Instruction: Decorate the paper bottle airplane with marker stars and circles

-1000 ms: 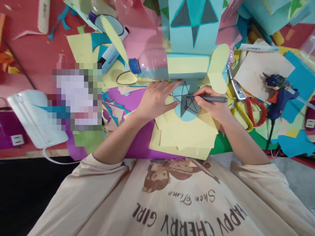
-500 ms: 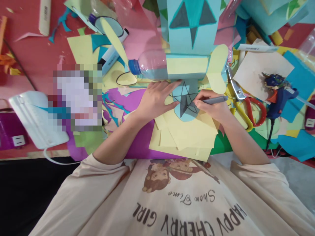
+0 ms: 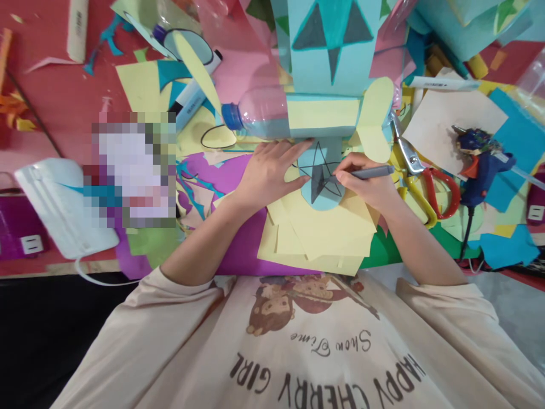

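My left hand lies flat, fingers stretched, pressing down the left edge of a light blue paper piece that bears a drawn star, partly filled in dark. My right hand pinches a grey marker whose tip touches the star's right side. The blue piece rests on a stack of pale yellow sheets. Just beyond it lies a plastic bottle with a blue cap, wrapped in blue and yellow paper with yellow paper wings.
Scissors with red and yellow handles lie right of my right hand. A blue glue gun sits farther right. A white mask lies at the left. Markers, paper scraps and a large blue star panel cover the red table.
My right hand has shifted the marker tip slightly down and left on the star. My left hand stays flat on the paper.
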